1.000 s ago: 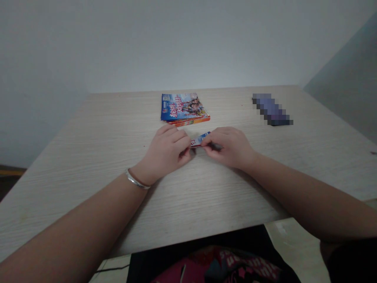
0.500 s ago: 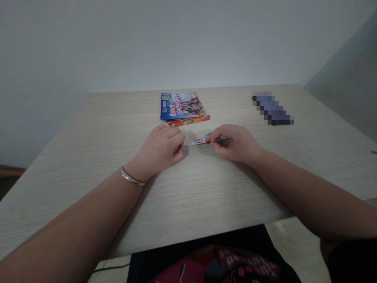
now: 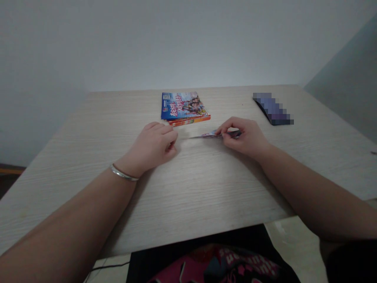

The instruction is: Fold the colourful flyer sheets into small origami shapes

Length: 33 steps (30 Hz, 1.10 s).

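Observation:
A thin printed leaflet [image 3: 209, 134], folded narrow and seen nearly edge-on, is pinched between the thumb and fingers of my right hand [image 3: 246, 137]. Its pointed end stretches left just above the table. My left hand [image 3: 157, 144] rests on the tabletop with its fingers curled closed, close to that end. A small gap seems to lie between them, and whatever those fingers may hold is hidden. Just beyond my hands lies a stack of glossy leaflets [image 3: 184, 106], blue on top with orange edges below.
A dark phone-like object [image 3: 272, 110], its face blurred by pixels, lies at the back right of the pale wooden table [image 3: 176, 204]. A white wall [image 3: 188, 43] stands behind the table. The near table edge runs above my lap, with a black cable [image 3: 110, 266] below it at left.
My right hand has moved slightly right and away from me with the leaflet. My left hand has shifted left, widening the distance between the hands. The stack stays put.

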Motion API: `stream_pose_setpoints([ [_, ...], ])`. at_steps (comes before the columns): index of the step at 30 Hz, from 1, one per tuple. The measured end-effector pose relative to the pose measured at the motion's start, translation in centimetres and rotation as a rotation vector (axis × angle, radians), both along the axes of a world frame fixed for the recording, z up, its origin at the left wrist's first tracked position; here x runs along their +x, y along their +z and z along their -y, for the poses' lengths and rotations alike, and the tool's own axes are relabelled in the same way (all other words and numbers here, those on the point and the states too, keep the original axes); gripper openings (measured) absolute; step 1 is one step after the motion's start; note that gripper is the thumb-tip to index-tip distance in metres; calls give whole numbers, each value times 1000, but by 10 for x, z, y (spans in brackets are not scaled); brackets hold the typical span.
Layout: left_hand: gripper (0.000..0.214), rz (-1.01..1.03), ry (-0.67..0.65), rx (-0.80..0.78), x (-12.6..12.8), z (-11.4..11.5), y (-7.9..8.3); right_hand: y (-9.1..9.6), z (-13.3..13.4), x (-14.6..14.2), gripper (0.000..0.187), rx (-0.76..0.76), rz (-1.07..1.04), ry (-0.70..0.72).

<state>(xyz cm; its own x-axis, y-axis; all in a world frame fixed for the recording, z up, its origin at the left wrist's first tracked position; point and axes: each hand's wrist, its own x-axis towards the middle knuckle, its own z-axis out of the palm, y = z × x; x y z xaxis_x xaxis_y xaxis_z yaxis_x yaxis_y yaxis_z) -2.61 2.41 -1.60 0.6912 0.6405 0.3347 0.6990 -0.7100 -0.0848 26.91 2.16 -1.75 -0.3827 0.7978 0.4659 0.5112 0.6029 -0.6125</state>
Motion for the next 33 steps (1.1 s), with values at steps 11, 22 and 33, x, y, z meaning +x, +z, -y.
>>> stream_pose_setpoints([
  [11,34,148,-151,-136,0,1,-9,-12,-25,4,11,135,141,381],
  [22,39,55,-213,-211,13,8,-6,-13,-25,-11,39,75,445,78],
  [33,36,46,-207,-231,14,9,-6,-15,-23,-11,49,-25,248,142],
])
